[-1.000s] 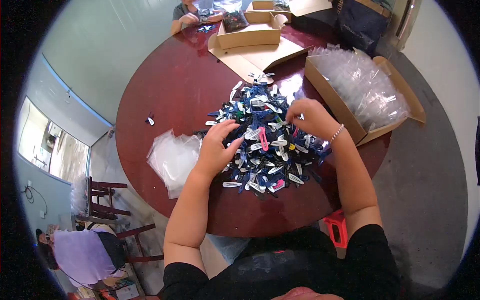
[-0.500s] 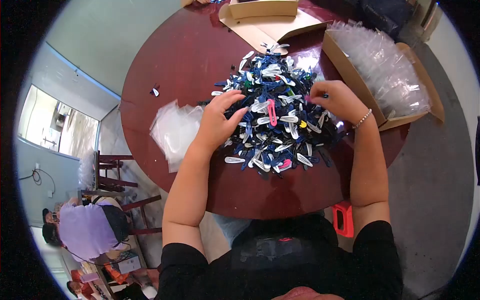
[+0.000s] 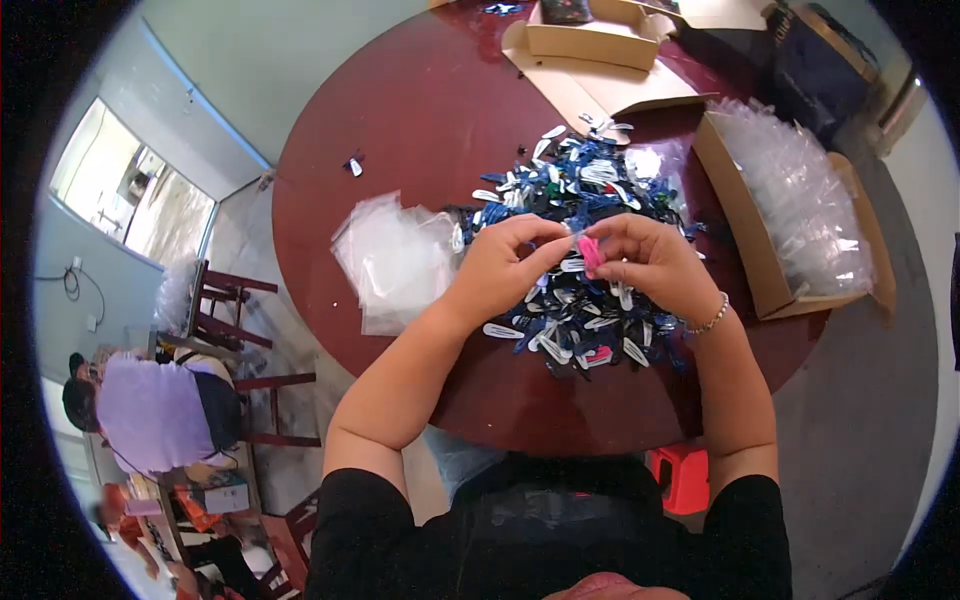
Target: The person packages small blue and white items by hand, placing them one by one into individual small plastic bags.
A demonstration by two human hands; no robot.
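Observation:
Over the near half of a heap of snap hair clips point(image 3: 590, 185), mostly white, dark blue and black, my two hands meet. My right hand point(image 3: 655, 262) pinches a bright pink hair clip point(image 3: 590, 254), possibly more than one together. Thumb and forefinger of my left hand point(image 3: 508, 262) are pressed together right against the clip's upper left side; what sits between them is too small to make out. Another pink clip point(image 3: 598, 355) lies at the heap's front edge. My hands hide the middle of the heap.
Clear plastic bags point(image 3: 395, 270) lie left of the heap on the round dark red table point(image 3: 390, 120). At right stands a carton point(image 3: 745, 225) full of clear packaging; an open cardboard box point(image 3: 590, 45) is at the back. A red stool point(image 3: 685, 482) is below. People sit at far left.
Both hands have come together over the heap. The pink clip that lay on the heap near my left hand appears now between my fingers. The view has shifted, so the table sits lower and further right.

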